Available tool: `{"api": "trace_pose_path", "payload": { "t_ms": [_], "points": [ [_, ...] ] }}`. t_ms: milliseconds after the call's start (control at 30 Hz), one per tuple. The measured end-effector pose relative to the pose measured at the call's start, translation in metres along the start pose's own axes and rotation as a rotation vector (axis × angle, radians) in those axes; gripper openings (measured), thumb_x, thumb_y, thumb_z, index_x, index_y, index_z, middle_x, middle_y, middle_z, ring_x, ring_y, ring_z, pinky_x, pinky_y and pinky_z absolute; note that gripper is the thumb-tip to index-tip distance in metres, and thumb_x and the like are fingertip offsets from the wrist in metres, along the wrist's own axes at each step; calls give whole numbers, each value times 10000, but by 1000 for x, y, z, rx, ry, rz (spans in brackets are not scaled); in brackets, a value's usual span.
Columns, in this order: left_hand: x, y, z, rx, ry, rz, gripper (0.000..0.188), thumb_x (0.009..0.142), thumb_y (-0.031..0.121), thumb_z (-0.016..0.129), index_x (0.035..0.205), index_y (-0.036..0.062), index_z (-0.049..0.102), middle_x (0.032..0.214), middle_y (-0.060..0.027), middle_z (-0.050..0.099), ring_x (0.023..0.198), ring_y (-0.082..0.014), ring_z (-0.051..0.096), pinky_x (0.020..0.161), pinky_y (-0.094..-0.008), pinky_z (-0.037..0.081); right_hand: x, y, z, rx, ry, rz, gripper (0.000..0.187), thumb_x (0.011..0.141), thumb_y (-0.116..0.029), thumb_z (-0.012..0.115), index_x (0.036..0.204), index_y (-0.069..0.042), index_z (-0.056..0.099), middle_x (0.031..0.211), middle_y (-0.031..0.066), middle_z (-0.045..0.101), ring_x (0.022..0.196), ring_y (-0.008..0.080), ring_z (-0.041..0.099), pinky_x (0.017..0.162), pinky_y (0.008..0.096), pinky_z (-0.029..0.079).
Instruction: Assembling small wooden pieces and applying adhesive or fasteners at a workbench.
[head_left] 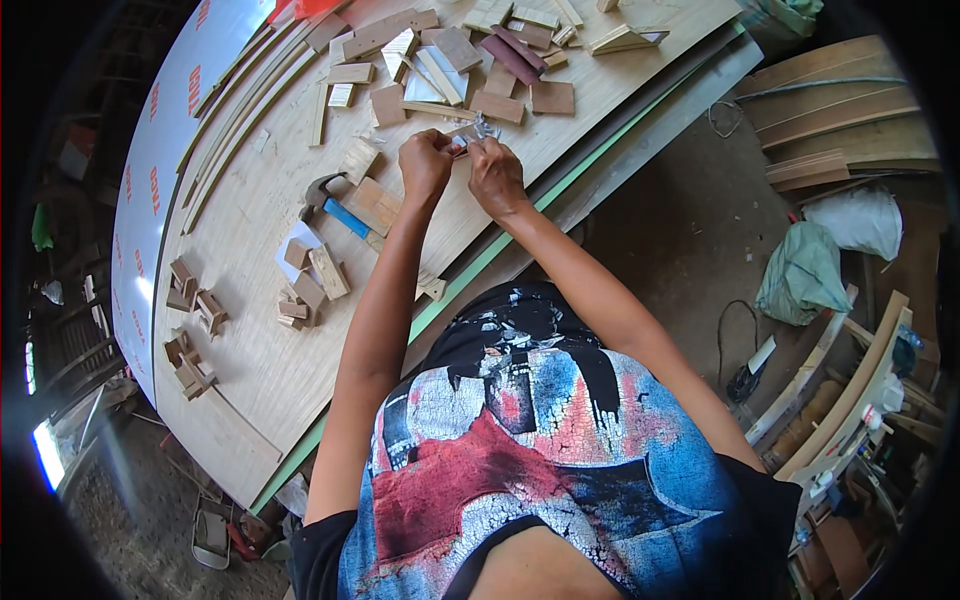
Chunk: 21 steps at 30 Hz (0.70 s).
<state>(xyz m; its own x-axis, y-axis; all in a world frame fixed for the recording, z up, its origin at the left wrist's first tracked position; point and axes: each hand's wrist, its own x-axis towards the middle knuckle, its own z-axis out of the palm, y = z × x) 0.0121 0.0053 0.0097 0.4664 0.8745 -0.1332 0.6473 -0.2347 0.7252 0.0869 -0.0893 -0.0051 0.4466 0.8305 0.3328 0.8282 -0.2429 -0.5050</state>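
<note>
Both my hands are over the pale wooden board, close together, with fingers closed. A small red-and-white thing [459, 146] shows between them; its kind is too small to tell. My left hand [426, 165] pinches at its left side. My right hand [496, 180] is closed at its right side, the fingertips partly hidden. Just beyond the right fingers is a silvery cluster [485, 127] of fine bits. A claw hammer [346, 217] with a blue grip lies left of my left forearm, beside a flat wood block [374, 204].
Wood offcuts [500, 106] and two dark red strips [512, 55] lie beyond my hands. Small joined block pieces [188, 365] stand at the left. Long thin strips [245, 115] run along the far left. Sacks [800, 272] and curved panels [835, 100] are on the floor to the right.
</note>
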Motion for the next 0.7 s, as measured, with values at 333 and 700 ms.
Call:
{"api": "trace_pose_path", "payload": {
  "t_ms": [333, 700],
  "points": [
    [-5, -9, 2, -63, 14, 101, 142, 707, 74, 665, 795, -30, 625, 634, -113, 624, 549, -123, 586, 514, -249, 451, 7, 4, -1, 212, -52, 239, 55, 705, -44, 541, 717, -1, 574, 711, 184, 564, 707, 338, 555, 659, 398, 449],
    [-6, -39, -1, -784, -121, -2, 118, 777, 21, 578, 882, -31, 589, 723, -65, 611, 635, -116, 579, 587, -230, 477, 13, 8, -15, 195, -19, 256, 155, 723, -90, 584, 859, -22, 614, 816, 143, 586, 763, 312, 564, 672, 370, 451]
  ]
}}
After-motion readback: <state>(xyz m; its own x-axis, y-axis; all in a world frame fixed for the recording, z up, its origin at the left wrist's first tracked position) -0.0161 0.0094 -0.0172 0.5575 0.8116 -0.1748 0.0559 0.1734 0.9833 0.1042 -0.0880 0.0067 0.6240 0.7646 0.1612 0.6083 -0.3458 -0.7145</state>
